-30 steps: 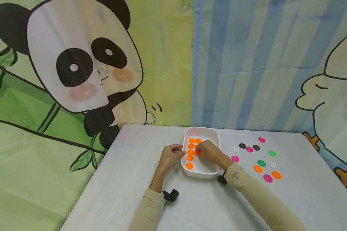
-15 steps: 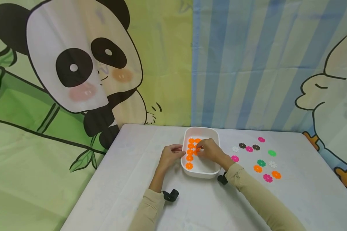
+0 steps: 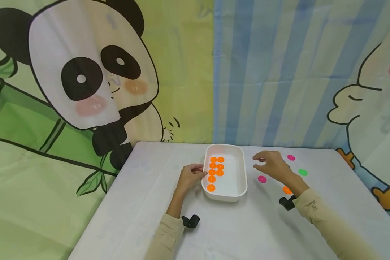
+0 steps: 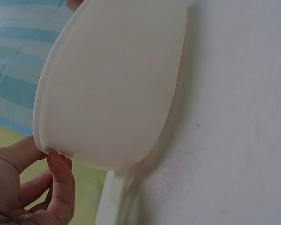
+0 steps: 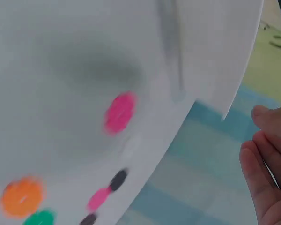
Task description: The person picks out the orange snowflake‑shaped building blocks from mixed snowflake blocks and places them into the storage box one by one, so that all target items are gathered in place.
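My left hand (image 3: pixel 190 177) pinches the left rim of a white plastic tub (image 3: pixel 237 196). In the left wrist view, thumb and fingertips (image 4: pixel 59 164) meet at the tub's rim. Several orange flower-shaped discs (image 3: pixel 211 187) lie flat inside, in two columns along the tub's left side. To the right of the tub my right hand (image 3: pixel 273 166) hangs over the table, thumb and fingers apart with nothing between them. Near it on the table lies a pink flower-shaped disc (image 3: pixel 262 179); the hand and forearm hide some of the other discs in the head view.
Right of the tub are a green disc (image 3: pixel 303 172), another pink disc (image 3: pixel 291 157) and an orange disc (image 3: pixel 287 190) partly under the wrist. Dark discs (image 5: pixel 118 179) show in the right wrist view. A printed panda backdrop (image 3: pixel 81 72) stands behind the white table (image 3: pixel 156 159).
My right hand has let go of an orange disc in the tub, then lifted out and moved right over the loose discs. The left hand keeps its place at the rim.
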The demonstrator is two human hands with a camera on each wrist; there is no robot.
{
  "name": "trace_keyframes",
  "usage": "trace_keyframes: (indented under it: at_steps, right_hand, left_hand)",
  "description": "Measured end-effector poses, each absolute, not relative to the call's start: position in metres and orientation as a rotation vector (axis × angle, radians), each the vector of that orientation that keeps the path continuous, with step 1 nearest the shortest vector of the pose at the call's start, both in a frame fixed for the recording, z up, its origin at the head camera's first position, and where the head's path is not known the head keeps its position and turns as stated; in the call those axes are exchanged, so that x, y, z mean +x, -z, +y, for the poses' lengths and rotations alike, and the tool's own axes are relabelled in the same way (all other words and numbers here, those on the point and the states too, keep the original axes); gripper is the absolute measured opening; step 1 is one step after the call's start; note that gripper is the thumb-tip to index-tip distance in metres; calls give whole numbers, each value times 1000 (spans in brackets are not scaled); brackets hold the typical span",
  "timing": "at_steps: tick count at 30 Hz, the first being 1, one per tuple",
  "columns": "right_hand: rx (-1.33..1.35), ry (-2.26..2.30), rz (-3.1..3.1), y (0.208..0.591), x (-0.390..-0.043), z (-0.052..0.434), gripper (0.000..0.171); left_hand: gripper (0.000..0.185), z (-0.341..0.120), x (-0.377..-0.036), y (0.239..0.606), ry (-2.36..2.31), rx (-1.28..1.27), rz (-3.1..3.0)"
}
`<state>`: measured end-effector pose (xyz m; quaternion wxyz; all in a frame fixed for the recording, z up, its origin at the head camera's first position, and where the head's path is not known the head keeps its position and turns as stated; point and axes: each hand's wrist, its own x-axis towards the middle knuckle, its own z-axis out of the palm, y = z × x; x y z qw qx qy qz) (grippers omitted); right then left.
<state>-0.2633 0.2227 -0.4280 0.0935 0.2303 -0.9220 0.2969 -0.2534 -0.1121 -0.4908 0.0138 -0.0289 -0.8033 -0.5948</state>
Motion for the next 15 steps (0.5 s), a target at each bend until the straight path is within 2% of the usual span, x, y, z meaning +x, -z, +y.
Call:
trace_keyframes:
  at_steps: [9, 15]
  right_hand:
    - [509, -774, -2851, 450, -229, 308, 31]
    - [467, -887, -2954, 475, -216, 334, 36]
  left_hand:
    - [37, -112, -254, 492, 1851, -96, -2497]
    - [35, -112, -253, 491, 1847, -93, -2503]
